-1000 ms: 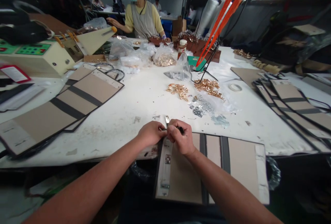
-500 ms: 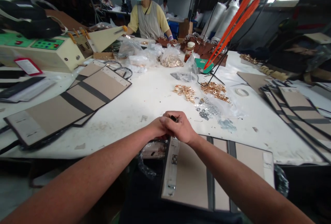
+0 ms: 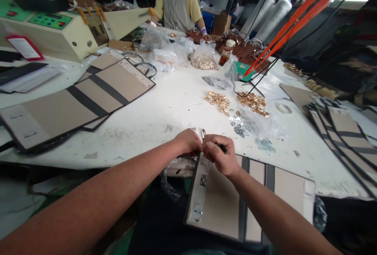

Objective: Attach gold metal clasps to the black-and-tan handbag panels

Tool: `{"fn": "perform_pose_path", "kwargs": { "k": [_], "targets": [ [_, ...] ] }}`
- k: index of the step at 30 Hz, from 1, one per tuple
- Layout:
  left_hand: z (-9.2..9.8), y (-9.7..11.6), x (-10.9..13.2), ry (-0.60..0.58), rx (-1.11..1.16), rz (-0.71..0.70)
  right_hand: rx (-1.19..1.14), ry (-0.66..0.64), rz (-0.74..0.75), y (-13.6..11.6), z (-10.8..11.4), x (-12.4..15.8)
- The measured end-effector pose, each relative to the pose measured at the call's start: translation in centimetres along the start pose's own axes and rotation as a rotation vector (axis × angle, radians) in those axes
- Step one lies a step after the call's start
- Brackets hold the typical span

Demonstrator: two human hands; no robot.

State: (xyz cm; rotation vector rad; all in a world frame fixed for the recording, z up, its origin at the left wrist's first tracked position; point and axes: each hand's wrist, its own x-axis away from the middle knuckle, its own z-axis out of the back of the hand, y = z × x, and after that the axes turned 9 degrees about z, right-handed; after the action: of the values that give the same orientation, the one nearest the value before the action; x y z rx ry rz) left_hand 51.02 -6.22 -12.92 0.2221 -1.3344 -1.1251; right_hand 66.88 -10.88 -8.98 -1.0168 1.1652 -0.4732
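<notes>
A beige bag panel (image 3: 219, 200) with dark strips lies across my lap and the table edge. At its upper left corner, my left hand (image 3: 189, 141) is closed in a pinch; what sits between those fingertips is hidden. Close beside it, my right hand (image 3: 220, 153) is wrapped round a small dark-handled tool (image 3: 222, 148), whose working end I cannot make out. A small shiny metal piece (image 3: 203, 132) shows just beyond the right fingers. On the panel's pale end strip is a square metal plate (image 3: 203, 180).
Gold-coloured metal fittings (image 3: 251, 102) and thin metal plates (image 3: 240, 127) lie ahead. More panels rest at left (image 3: 85, 94) and right (image 3: 344, 125). A cream machine (image 3: 70, 37) stands back left. Orange cords (image 3: 288, 23) hang at right. Another person (image 3: 176, 6) is across the table.
My hands, clasped together before, have come slightly apart. My right hand has moved right and turned, with the dark handle now pointing right. The camera view has tilted down.
</notes>
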Motion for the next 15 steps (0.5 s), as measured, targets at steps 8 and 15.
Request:
{"fn": "perform_pose_path", "kwargs": {
  "k": [8,15],
  "targets": [
    [0.0,0.3,0.4,-0.026,0.012,0.028,-0.051,0.114,0.039,0.6,0.1,0.6],
    [0.0,0.5,0.3,-0.027,0.027,0.06,-0.044,0.222,0.013,-0.8,1.1,0.6]
  ]
}}
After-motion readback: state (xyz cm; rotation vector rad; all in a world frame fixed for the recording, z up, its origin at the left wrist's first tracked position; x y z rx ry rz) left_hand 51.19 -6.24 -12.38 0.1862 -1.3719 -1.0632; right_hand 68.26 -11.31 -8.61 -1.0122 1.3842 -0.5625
